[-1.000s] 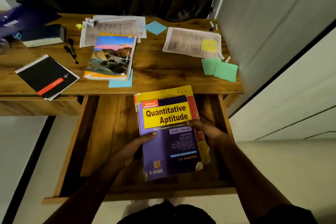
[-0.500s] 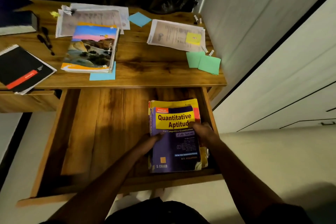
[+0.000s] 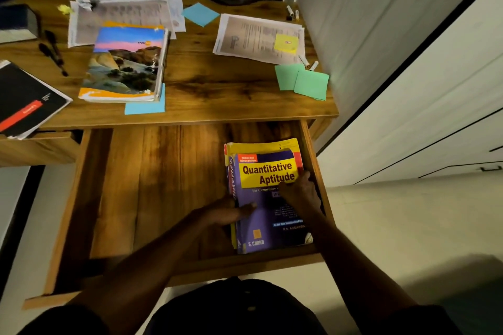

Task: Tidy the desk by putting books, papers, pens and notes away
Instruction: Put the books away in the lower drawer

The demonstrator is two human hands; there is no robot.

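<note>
A: Change over the last second: where is the purple book (image 3: pixel 268 207) now?

B: Lower and further right than a second back. Then it hangs above the middle of the open drawer (image 3: pixel 152 187). Now it looks to lie flat on the drawer floor, with its right edge close against the wall just right of the right hand (image 3: pixel 300 193).

A: Are the hands off it?

B: No. The left hand (image 3: pixel 224 213) grips the spine side, thumb across the cover and fingers tucked at the edge. The right hand clasps the opposite edge, its fingers curled over the cover beside the yellow title. Neither has let go.

A: So what does that mean for the tidying?

B: I judge one book is as good as stowed, with only the release left. Left of the left hand the drawer floor has room for more. Beyond both hands, up on the desk, the rest waits. The landscape book (image 3: pixel 125 62) and the black notebook (image 3: pixel 24 98) lie beyond the left hand. The printed sheets (image 3: pixel 258 35) and green notes (image 3: pixel 302 80) lie beyond the right, and the dark pens (image 3: pixel 53 51) are far off to the left.
</note>
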